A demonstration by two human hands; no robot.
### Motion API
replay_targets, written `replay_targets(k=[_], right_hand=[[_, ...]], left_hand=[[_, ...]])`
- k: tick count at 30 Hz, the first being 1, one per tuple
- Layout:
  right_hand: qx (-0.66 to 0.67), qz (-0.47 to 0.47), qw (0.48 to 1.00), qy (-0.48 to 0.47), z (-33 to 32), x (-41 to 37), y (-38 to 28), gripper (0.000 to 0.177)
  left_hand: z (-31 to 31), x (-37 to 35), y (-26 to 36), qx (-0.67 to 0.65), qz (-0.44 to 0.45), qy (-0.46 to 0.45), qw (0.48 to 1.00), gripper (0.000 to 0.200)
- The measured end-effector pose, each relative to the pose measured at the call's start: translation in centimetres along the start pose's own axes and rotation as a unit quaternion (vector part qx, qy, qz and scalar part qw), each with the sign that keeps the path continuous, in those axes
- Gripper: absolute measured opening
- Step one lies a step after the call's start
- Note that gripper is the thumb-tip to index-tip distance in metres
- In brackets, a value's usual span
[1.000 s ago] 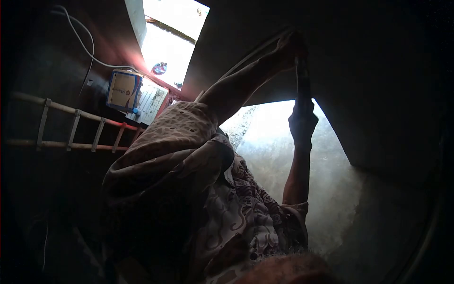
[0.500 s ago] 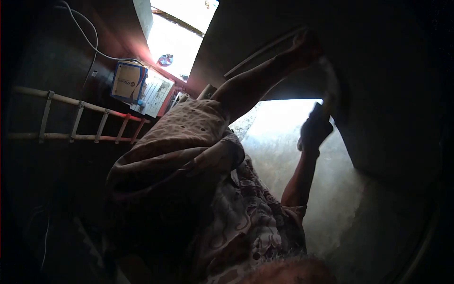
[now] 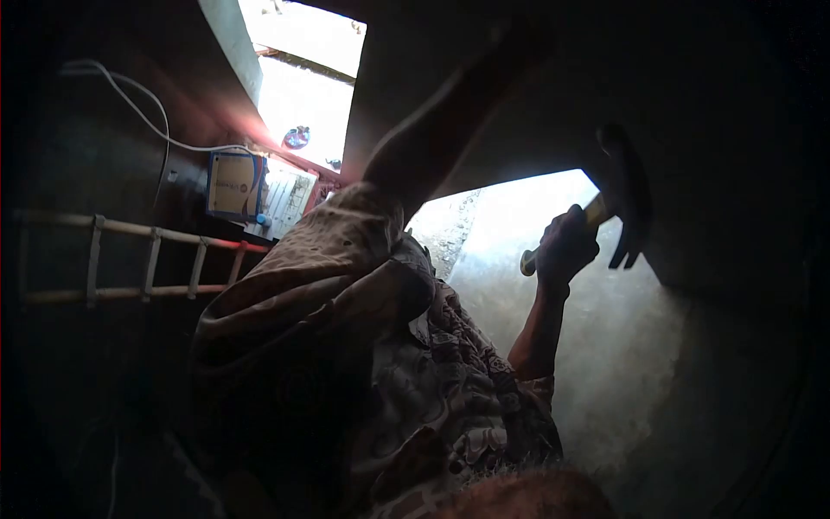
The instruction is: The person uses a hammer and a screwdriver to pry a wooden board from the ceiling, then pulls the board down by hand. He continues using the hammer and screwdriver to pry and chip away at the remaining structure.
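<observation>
My right hand (image 3: 568,246) is closed around the yellow-and-dark handle of a claw hammer (image 3: 629,203). The butt of the handle pokes out below my fist, and the dark head shows its claw pointing down. My left arm stretches up from a wide patterned sleeve (image 3: 346,229) into the shade. At its end my left hand (image 3: 523,39) is dark and smeared, so its fingers and anything in them cannot be made out.
A ladder (image 3: 147,233) lies across the left side. By the bright window opening (image 3: 307,95) are a cardboard box (image 3: 235,184) and a white object (image 3: 285,195). A white cable (image 3: 160,121) hangs nearby. Light falls on a grey surface (image 3: 596,372) at right.
The hammer, smeared by motion before, now shows clearly in my right hand. My left hand has moved up into darkness, and the thin pale strip beside it no longer shows. The view has shifted.
</observation>
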State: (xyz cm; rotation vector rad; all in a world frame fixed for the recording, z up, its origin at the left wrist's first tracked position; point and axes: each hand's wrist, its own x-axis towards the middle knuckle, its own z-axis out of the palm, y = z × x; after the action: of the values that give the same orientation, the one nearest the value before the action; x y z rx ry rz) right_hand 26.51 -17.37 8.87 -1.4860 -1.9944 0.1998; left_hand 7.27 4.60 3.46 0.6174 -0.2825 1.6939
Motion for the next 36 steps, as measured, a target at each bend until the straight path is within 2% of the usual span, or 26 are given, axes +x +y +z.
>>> replay_targets(k=[1,2,3,4,5,6,7,9,10,11,12,14,16,17,19,20,21,24,25,27,29,30,32,33,35,36], right_hand=[[0.118,0.100,0.987,-0.031,-0.6,-0.9,0.1,0.010],[-0.219,-0.191,0.951,0.104,-0.5,-0.9,0.5,0.026],[-0.221,-0.178,0.952,0.111,-0.7,-1.7,0.7,0.026],[-0.008,-0.016,0.997,0.070,-0.5,-2.6,0.7,0.029],[0.214,0.140,0.966,0.029,0.0,-3.0,0.6,0.033],[0.269,0.181,0.945,0.033,0.5,-3.5,0.3,0.034],[0.298,0.218,0.929,0.015,0.8,-4.0,0.4,0.033],[0.256,0.152,0.955,0.014,2.2,-5.0,2.1,0.032],[0.354,0.245,0.903,-0.008,1.9,-5.0,1.4,0.032],[0.356,0.247,0.901,-0.005,1.8,-4.8,0.9,0.032],[0.336,0.244,0.909,-0.017,1.5,-4.7,0.6,0.031],[0.316,0.243,0.917,-0.027,1.0,-4.4,0.7,0.031],[0.158,-0.023,0.987,0.028,0.6,-4.1,1.7,0.010],[0.076,-0.067,0.995,0.018,0.5,-4.3,2.0,0.006],[-0.031,-0.148,0.987,-0.055,0.6,-3.0,2.8,0.008],[-0.079,-0.093,0.984,-0.131,1.3,-3.3,3.3,0.010],[-0.081,-0.209,0.971,-0.088,2.5,-3.2,3.3,0.009],[-0.062,-0.200,0.974,-0.086,2.7,-3.3,3.6,0.006],[-0.071,-0.228,0.968,-0.074,2.6,-3.0,3.6,0.013],[-0.077,-0.252,0.962,-0.066,2.0,-3.1,3.0,0.020],[0.054,-0.145,0.985,-0.074,1.2,-3.0,2.0,0.022],[0.043,-0.180,0.980,-0.066,1.3,-2.7,2.2,0.023],[0.043,-0.161,0.984,-0.064,1.1,-2.5,1.7,0.022],[0.042,-0.144,0.987,-0.064,1.0,-2.4,1.6,0.022],[0.068,-0.094,0.991,-0.064,0.8,-2.3,1.6,0.017],[0.038,-0.115,0.990,-0.076,0.3,-1.9,1.1,0.020]], left_hand=[[0.4,-0.2,1.0,0.027,-0.009,0.022,0.999,0.018],[0.8,-0.5,1.9,0.057,-0.020,0.040,0.997,0.017],[1.3,-0.7,2.7,0.087,-0.029,0.060,0.994,0.016],[1.7,-1.1,3.5,0.121,-0.038,0.074,0.989,0.016],[2.2,-1.9,4.0,0.155,-0.056,0.088,0.982,0.016],[2.7,-3.3,4.1,0.189,-0.077,0.108,0.973,0.016],[3.0,-5.1,3.9,0.219,-0.099,0.120,0.963,0.017],[3.2,-8.7,3.3,0.265,-0.154,0.137,0.942,0.021],[3.5,-10.1,2.9,0.197,-0.196,0.200,0.940,0.019],[3.8,-11.2,2.6,0.127,-0.236,0.263,0.927,0.018],[3.3,-11.4,2.5,0.130,-0.240,0.263,0.925,0.018],[2.9,-11.4,3.0,0.270,-0.329,0.218,0.878,0.025],[2.9,-10.8,3.4,0.219,-0.338,0.193,0.895,0.026],[3.4,-10.3,3.7,0.167,-0.343,0.165,0.909,0.027],[3.4,-9.2,3.9,0.186,-0.324,0.183,0.909,0.026],[3.9,-8.6,4.0,0.203,-0.299,0.199,0.911,0.026],[3.9,-8.1,4.0,0.203,-0.296,0.197,0.912,0.026],[4.0,-7.2,4.0,0.262,-0.235,0.179,0.919,0.025],[4.6,-6.8,4.3,0.223,-0.238,0.177,0.929,0.019],[4.1,-7.0,4.6,0.183,-0.245,0.180,0.935,0.025],[3.8,-6.7,4.6,0.192,-0.231,0.118,0.946,0.025],[3.8,-6.5,4.5,0.192,-0.234,0.115,0.946,0.025],[3.5,-6.4,4.2,0.184,-0.215,0.183,0.941,0.025],[3.4,-6.3,4.3,0.185,-0.219,0.180,0.941,0.025],[2.9,-6.2,4.3,0.141,-0.226,0.040,0.963,0.024],[3.3,-6.3,3.9,0.140,-0.232,0.037,0.962,0.024]])
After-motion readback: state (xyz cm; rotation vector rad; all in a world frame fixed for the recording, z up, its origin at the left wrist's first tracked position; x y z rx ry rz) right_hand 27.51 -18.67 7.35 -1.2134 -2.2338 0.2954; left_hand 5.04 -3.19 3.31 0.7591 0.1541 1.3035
